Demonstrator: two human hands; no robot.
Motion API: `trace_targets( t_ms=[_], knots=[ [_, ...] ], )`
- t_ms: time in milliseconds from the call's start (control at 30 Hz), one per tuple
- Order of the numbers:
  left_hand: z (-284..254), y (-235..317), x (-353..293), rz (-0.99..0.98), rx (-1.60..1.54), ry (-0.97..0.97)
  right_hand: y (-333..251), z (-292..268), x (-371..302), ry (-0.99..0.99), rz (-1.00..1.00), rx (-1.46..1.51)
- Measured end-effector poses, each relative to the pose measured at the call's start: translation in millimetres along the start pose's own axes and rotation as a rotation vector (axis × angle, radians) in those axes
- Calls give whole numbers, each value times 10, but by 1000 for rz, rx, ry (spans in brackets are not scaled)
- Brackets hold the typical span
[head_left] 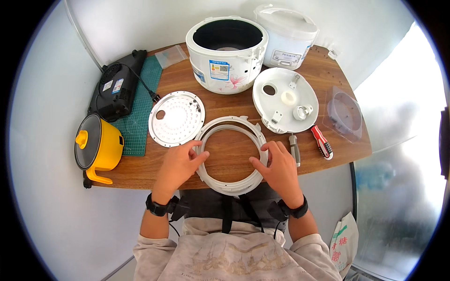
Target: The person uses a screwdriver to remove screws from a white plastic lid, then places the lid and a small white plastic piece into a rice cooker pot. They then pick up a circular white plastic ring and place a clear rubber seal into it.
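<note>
A white plastic ring (pixel 236 188) with small tabs on its rim lies at the table's front, its near side jutting past the edge. A paler, thinner band (pixel 229 127) shows inside it. My left hand (pixel 182 161) grips the ring's left side, thumb over the inner rim. On the opposite side my right hand (pixel 279 166) holds it the same way, thumb inward. Just beyond on the left lies a round metal plate (pixel 177 119) with a hole and several small dark screws. A white round lid part (pixel 286 100) rests beyond on the right.
Behind stand a white rice cooker body (pixel 227 70) and another white cooker (pixel 288 37). A grey-handled screwdriver (pixel 294 149), a red-black screwdriver (pixel 321 142) and a clear plastic tray (pixel 344 113) lie right. Left are a yellow pot (pixel 110 145), a black appliance (pixel 117 86) and a green mat (pixel 138 136).
</note>
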State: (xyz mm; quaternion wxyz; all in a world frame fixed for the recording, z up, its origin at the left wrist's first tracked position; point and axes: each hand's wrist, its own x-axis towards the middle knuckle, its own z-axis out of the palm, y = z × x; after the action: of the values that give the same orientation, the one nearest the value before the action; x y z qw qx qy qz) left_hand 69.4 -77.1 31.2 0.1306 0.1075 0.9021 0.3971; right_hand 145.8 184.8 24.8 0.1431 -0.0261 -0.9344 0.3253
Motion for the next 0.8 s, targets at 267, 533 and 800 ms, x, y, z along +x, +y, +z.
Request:
trace_targets(
  t_ms=[267,533,800],
  knots=[
    [88,22,33,127,184,122,77,53,43,-43,50,34],
    [-69,201,67,-5,-16,65,-55,-74,157,-70,97,229],
    [-63,299,184,-115,-189,7,-211,-4,262,-122,308,603]
  ],
)
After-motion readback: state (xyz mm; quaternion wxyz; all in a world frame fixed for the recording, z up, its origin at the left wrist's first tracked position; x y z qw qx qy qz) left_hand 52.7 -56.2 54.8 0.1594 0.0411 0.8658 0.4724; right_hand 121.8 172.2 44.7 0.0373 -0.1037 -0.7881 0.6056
